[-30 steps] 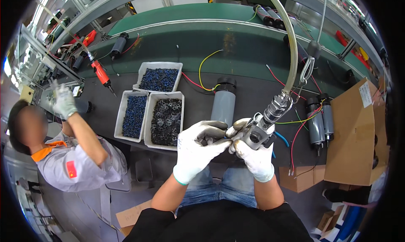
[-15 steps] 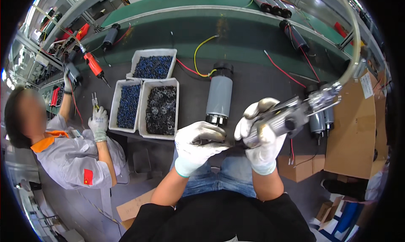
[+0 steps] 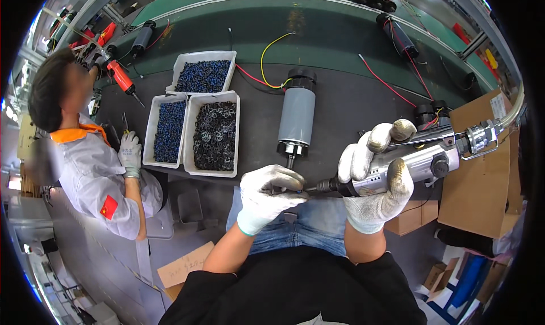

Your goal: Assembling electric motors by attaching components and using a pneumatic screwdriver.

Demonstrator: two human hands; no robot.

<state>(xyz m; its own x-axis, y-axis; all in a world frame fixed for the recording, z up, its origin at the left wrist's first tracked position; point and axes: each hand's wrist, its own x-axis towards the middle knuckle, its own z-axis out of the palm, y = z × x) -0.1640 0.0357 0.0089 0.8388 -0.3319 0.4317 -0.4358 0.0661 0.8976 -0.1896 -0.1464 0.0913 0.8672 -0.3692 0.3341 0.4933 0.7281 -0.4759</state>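
I am holding a silver air tool [image 3: 423,161] in my right hand [image 3: 372,210], the gloved fingers wrapping fully around its barrel. The tool is lying nearly level, its thin tip pointing toward my left hand [image 3: 267,195], and a clear hose [image 3: 514,114] is leading off its rear end, rightward of the right hand. My left hand is curling beside that tip, thumb and fingers drawn close together; a speck of blue is showing at the fingertips, but I cannot tell what, if anything, they are gripping. Just beyond the left hand, a grey motor [image 3: 297,116] is lying on the counter [image 3: 335,118], its shaft end facing that hand. Leftward of and beyond the left hand, a white bin of dark rings [image 3: 237,133] is standing against a white bin of blue parts [image 3: 149,129], with a rear white bin [image 3: 232,70] holding similar blue parts. Farther left, a co-worker's gloved hand [image 3: 130,152] is showing. Rightward of my right hand, a cardboard box [image 3: 474,180] is standing.
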